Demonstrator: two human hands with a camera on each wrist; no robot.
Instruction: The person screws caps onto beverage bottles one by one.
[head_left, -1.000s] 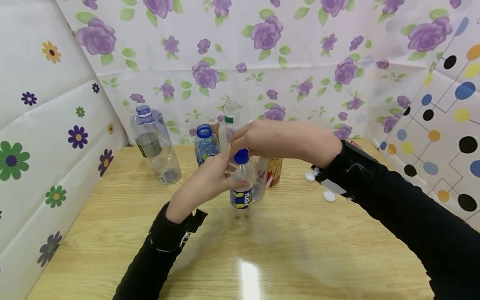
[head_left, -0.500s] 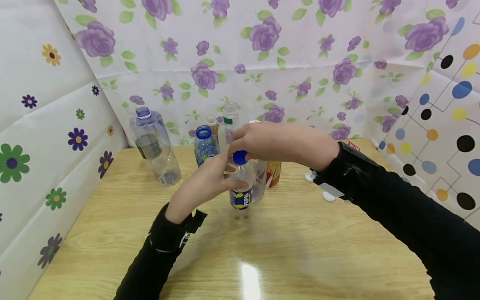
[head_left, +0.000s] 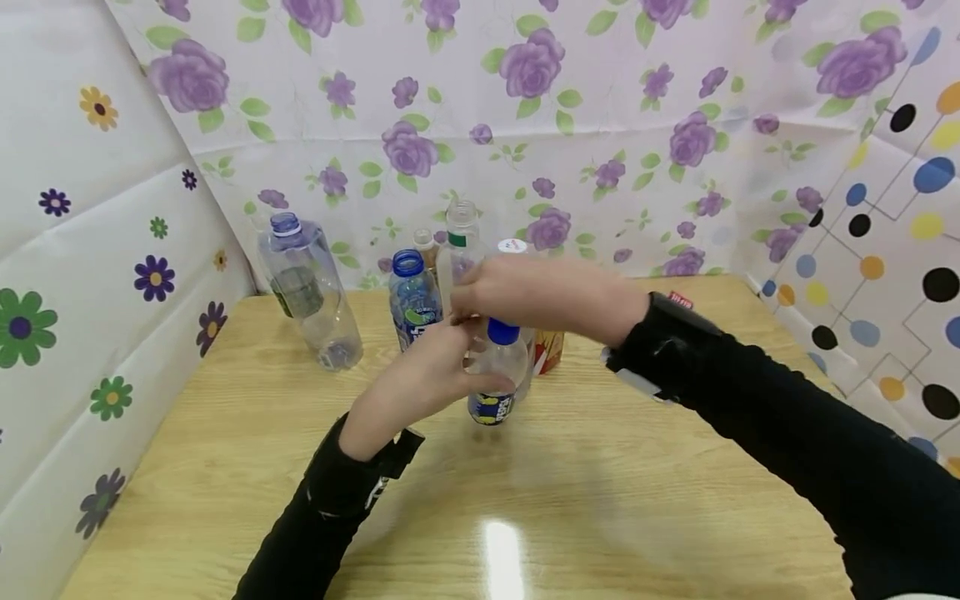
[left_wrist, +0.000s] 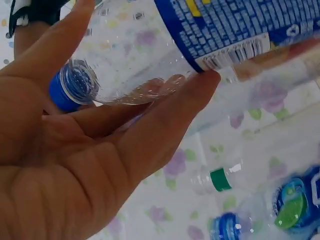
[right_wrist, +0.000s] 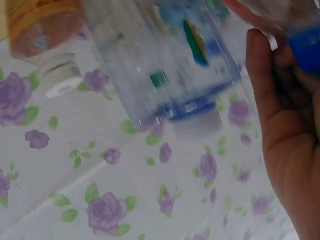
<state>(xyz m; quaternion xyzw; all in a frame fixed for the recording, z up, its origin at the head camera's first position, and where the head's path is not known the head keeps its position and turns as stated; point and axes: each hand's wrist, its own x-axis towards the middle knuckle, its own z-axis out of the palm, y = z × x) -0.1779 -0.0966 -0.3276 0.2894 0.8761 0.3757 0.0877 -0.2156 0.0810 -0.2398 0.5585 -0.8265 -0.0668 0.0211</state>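
Observation:
My left hand point(head_left: 420, 375) holds a clear Pepsi bottle point(head_left: 491, 408) around its upper body, thumb across the front above the blue label. In the left wrist view the bottle's printed label point(left_wrist: 220, 35) and barcode show beyond the fingers. The blue cap point(head_left: 502, 332) sits on the bottle's neck. My right hand point(head_left: 540, 292) is over the cap, fingers bent around it and partly hidden behind it in the right wrist view, where the blue cap point(right_wrist: 306, 50) is at the upper right edge. The bottle leans slightly.
A large uncapped bottle point(head_left: 307, 292) stands at the left. Behind my hands are a blue-necked bottle point(head_left: 412, 300), a clear bottle with a green band point(head_left: 459, 229) and an orange-labelled container point(head_left: 550, 350). Patterned cloth point(head_left: 637, 117) walls the table point(head_left: 637, 500).
The Pepsi bottle has shifted slightly right and tipped a little, carried by my left hand. My right hand has dipped, and its forearm has moved a bit left.

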